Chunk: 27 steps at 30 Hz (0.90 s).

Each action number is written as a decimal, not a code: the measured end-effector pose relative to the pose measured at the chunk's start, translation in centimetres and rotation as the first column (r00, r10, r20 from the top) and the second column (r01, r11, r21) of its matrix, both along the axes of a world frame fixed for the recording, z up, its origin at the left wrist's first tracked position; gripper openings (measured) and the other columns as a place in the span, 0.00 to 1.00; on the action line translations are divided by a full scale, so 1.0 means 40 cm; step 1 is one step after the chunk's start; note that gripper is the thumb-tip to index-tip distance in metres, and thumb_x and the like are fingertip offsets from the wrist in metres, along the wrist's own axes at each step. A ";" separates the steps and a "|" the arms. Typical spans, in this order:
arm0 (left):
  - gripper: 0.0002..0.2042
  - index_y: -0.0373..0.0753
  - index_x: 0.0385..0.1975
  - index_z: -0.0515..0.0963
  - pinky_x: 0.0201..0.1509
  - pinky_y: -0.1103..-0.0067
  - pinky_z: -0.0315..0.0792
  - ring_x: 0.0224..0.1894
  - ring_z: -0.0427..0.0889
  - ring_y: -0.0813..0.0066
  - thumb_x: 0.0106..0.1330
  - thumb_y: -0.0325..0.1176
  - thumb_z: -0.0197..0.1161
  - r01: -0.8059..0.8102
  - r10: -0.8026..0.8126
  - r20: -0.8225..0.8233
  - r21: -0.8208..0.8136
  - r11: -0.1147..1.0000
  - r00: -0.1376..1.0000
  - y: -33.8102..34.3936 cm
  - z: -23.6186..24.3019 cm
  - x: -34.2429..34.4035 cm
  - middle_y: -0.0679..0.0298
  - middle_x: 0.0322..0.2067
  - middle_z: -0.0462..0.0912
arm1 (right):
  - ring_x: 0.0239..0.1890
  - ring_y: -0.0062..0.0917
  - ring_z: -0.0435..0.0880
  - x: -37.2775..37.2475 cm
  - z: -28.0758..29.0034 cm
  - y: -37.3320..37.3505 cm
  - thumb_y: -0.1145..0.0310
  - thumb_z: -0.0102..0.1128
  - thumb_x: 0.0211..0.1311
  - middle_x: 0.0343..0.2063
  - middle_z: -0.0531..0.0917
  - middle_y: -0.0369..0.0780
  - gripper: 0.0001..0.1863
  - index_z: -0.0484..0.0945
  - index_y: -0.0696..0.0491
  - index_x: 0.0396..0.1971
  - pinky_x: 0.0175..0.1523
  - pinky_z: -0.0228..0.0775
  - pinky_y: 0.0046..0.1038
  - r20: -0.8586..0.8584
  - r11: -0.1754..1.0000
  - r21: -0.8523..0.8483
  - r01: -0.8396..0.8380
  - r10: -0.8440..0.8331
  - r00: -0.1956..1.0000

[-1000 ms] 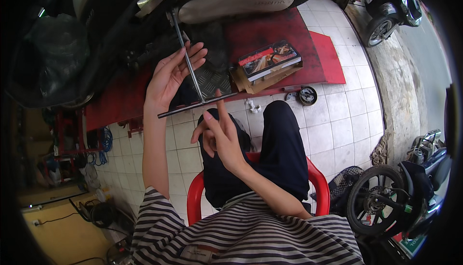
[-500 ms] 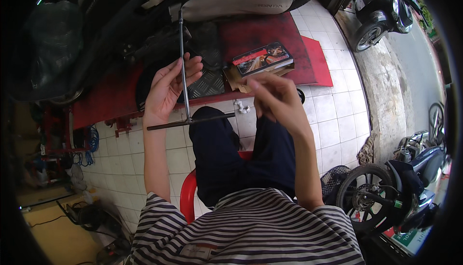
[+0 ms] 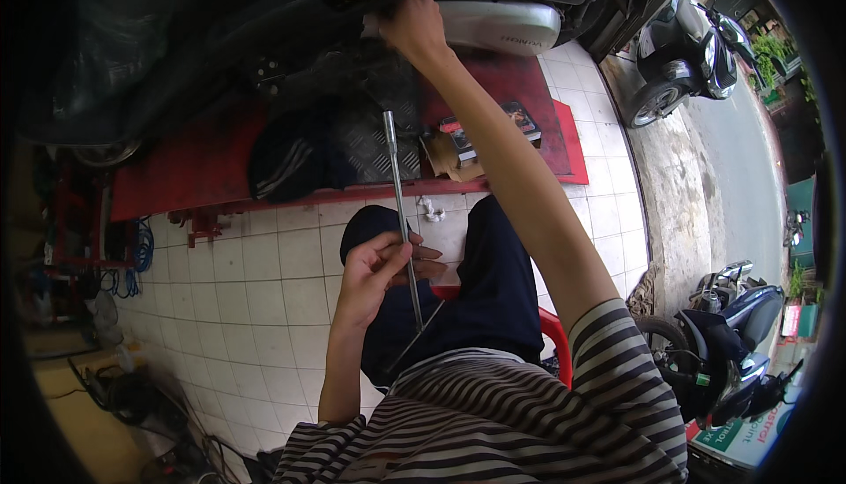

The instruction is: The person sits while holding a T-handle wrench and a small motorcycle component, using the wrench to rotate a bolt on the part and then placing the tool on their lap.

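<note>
The left hand (image 3: 368,274) pinched the T-handle wrench (image 3: 397,184) by its shaft above the lap (image 3: 498,308). The right hand (image 3: 416,27) was at the motorcycle (image 3: 300,12), beside its silver cover (image 3: 502,26); whether it gripped anything could not be told

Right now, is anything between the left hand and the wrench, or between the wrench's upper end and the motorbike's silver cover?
Nothing visible between the left hand and the wrench: the hand holds it. Toward the silver cover, the right hand overlaps the cover's left end in view, and may block that part.
</note>
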<state>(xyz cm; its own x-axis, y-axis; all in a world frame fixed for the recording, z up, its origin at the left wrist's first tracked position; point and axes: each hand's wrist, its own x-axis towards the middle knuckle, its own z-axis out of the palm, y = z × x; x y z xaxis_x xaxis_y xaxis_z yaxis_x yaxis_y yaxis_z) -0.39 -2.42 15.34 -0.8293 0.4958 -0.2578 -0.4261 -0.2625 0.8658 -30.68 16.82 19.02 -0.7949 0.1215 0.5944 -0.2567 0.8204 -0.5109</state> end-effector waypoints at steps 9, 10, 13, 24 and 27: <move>0.10 0.29 0.45 0.74 0.45 0.66 0.85 0.40 0.88 0.53 0.75 0.29 0.51 -0.099 0.099 0.049 0.003 0.995 0.994 -0.042 -0.032 0.040 0.44 0.39 0.84 | 0.21 0.37 0.86 -0.013 -0.014 -0.054 0.68 0.60 0.55 0.11 0.81 0.43 0.12 0.82 0.60 0.17 0.36 0.81 0.35 -0.135 0.998 -0.063 0.029 -0.038 0.990; 0.10 0.29 0.45 0.74 0.45 0.66 0.86 0.40 0.88 0.54 0.75 0.29 0.51 -0.108 0.108 0.054 -0.002 0.994 0.993 -0.041 -0.031 0.040 0.44 0.39 0.84 | 0.21 0.37 0.86 0.005 -0.006 -0.047 0.69 0.60 0.55 0.11 0.81 0.43 0.12 0.82 0.60 0.18 0.36 0.80 0.35 -0.142 0.997 -0.076 -0.009 -0.002 0.990; 0.10 0.28 0.46 0.73 0.46 0.65 0.85 0.40 0.88 0.53 0.75 0.29 0.51 -0.109 0.108 0.050 0.014 0.994 0.993 -0.041 -0.044 0.039 0.44 0.39 0.84 | 0.23 0.36 0.87 0.105 0.036 -0.044 0.69 0.63 0.58 0.14 0.83 0.44 0.11 0.81 0.63 0.24 0.35 0.79 0.31 -0.006 0.973 -0.206 -0.106 0.107 0.994; 0.10 0.29 0.47 0.72 0.48 0.66 0.85 0.42 0.88 0.55 0.76 0.30 0.50 -0.102 0.101 0.119 0.010 0.995 0.988 -0.025 -0.124 0.079 0.46 0.40 0.84 | 0.30 0.21 0.87 0.609 -0.367 0.246 0.62 0.62 0.69 0.30 0.86 0.42 0.16 0.80 0.64 0.40 0.36 0.74 0.19 0.230 0.656 -0.738 0.157 0.025 0.973; 0.10 0.29 0.48 0.72 0.49 0.65 0.84 0.43 0.87 0.54 0.76 0.30 0.50 -0.114 0.109 0.164 0.019 0.993 0.980 -0.014 -0.151 0.090 0.46 0.41 0.84 | 0.28 0.22 0.87 0.650 -0.507 0.286 0.60 0.62 0.68 0.28 0.88 0.43 0.18 0.81 0.63 0.39 0.32 0.75 0.21 0.414 0.601 -0.732 0.321 0.018 0.910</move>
<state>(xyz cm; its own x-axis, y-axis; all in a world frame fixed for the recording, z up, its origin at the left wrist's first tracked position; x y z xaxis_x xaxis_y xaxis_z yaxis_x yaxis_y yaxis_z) 3.21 -2.99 9.32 -0.8281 0.4114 -0.3808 -0.5269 -0.3391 0.7793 -4.67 28.24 -1.26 -0.8402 0.5335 -0.0966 0.1636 0.0796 -0.9833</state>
